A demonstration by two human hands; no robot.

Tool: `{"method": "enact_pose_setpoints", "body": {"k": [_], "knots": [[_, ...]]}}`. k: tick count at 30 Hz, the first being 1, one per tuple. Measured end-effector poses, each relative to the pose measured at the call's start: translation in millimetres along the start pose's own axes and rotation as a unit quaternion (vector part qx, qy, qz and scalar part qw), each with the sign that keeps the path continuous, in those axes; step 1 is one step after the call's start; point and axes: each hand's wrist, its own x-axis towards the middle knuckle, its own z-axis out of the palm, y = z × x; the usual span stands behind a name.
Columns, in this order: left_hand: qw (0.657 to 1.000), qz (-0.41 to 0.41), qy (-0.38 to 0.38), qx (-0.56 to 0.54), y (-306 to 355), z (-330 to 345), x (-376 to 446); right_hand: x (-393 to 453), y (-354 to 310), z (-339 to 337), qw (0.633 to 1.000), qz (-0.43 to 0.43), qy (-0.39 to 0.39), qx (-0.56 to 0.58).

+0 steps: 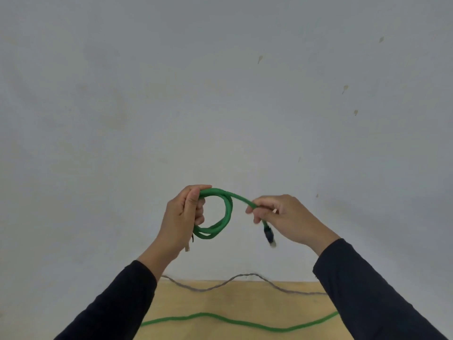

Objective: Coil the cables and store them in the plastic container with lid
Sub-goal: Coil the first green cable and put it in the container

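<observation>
The coiled cable [221, 217] was bright green, its plug [269, 238] dark blue. Sleeves [367, 290] were black. At 6 o'clock, a green cable [220, 320] and grey cable [245, 278] crossed a tan table [232, 303]. The wall [220, 94] was pale grey.

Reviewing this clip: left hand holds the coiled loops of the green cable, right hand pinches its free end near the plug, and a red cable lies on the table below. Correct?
Not quite. In the head view the left hand holds the green cable loops, the right hand pinches near the plug, but the table cables are grey and green, not red.

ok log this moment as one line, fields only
left hand: grips green cable coil | right hand: pinches free end near plug | table: grey cable, second green cable uncoiled | container: not in view
</observation>
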Motion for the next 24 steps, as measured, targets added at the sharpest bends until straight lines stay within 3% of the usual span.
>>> {"method": "enact_pose_setpoints", "body": {"k": [3,6,9,12,15,18,21,24], "knots": [[0.999,-0.013,-0.01,-0.033,-3.7,12.8,-6.9,8.9,3.9,6.7,0.986,-0.005,0.154,0.066],[0.999,-0.013,-0.003,-0.05,-8.0,30.5,-13.1,16.3,0.1,28.9,0.945,0.029,0.236,0.224],[0.999,-0.011,0.019,-0.041,-12.6,41.6,-12.5,19.0,-6.0,51.3,0.884,0.11,0.251,0.378],[0.999,-0.005,0.046,-0.015,-18.3,41.4,-8.5,18.6,-8.7,58.3,0.84,0.186,0.177,0.478],[0.998,-0.005,0.068,0.004,-25.5,36.4,-4.5,13.5,-7.4,59.5,0.877,0.192,0.092,0.43],[0.996,-0.012,0.089,-0.005,-28.1,34.6,-0.2,8.9,-5.6,64.6,0.894,0.13,0.055,0.425],[0.994,-0.019,0.101,-0.024,-27.7,34.8,1.9,6.5,-9.7,74.7,0.911,0.083,0.105,0.389],[0.995,-0.028,0.089,-0.032,-29.7,34.8,-1.3,3.4,-12.5,89.9,0.958,0.035,0.164,0.234]]}}
